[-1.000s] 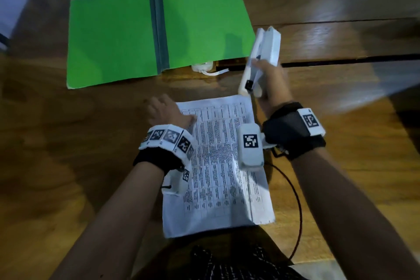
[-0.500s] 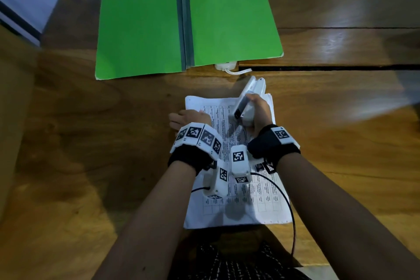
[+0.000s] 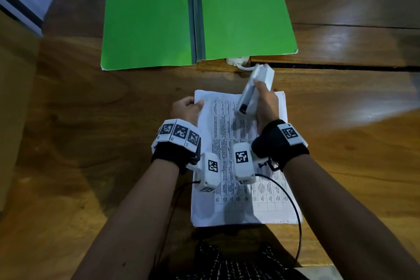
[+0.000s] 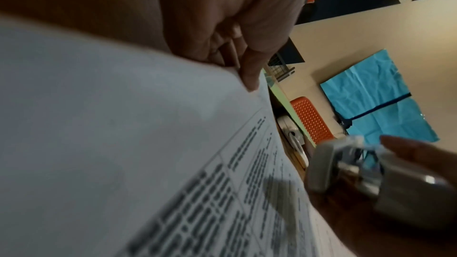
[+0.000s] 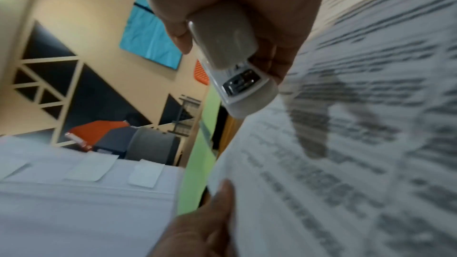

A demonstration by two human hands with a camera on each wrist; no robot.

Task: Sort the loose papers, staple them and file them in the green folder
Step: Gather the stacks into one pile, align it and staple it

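A stack of printed papers lies on the wooden table in front of me. My left hand pinches the stack's far left corner, thumb on top. My right hand grips a white stapler and holds it tilted above the top of the papers, its metal mouth pointing back toward me. The papers fill the right wrist view under the stapler. The green folder lies open and flat at the far side of the table.
A small white plug with a cord sits at the folder's near edge, beside a dark slot in the table. Black cables run from the wrist cameras over the papers. Bare wood lies to the left and right.
My right hand brought the stapler down from beside the folder to over the papers' top. My left hand moved from resting on the sheet to pinching its far left corner.
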